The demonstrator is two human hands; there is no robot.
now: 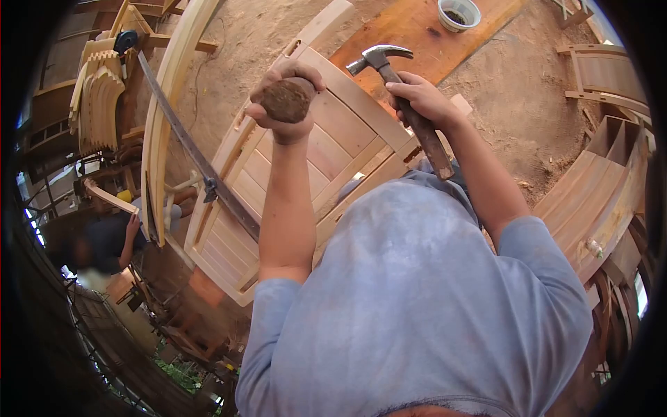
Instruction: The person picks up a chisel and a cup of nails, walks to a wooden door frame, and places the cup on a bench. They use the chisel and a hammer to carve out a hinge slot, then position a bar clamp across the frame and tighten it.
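Observation:
My left hand [289, 131] is raised over a pale wooden panel frame [338, 128], its fingers wrapped round a thick brown block of wood [285, 101] whose rough, rounded end faces me. The rest of that block is hidden. In my right hand [425, 101] is a claw hammer [425, 135], gripped on its dark wooden handle, with the metal head pointing away from me. The panel frame lies slanted in front of my body, partly hidden behind my left arm and shirt.
A long metal bar clamp [187, 142] crosses at the left beside a curved wooden piece [163, 104]. A white bowl [458, 14] stands on an orange-brown board [396, 42]. Another person [108, 240] is at far left. Wooden furniture [590, 187] stands at right; sawdust covers the ground.

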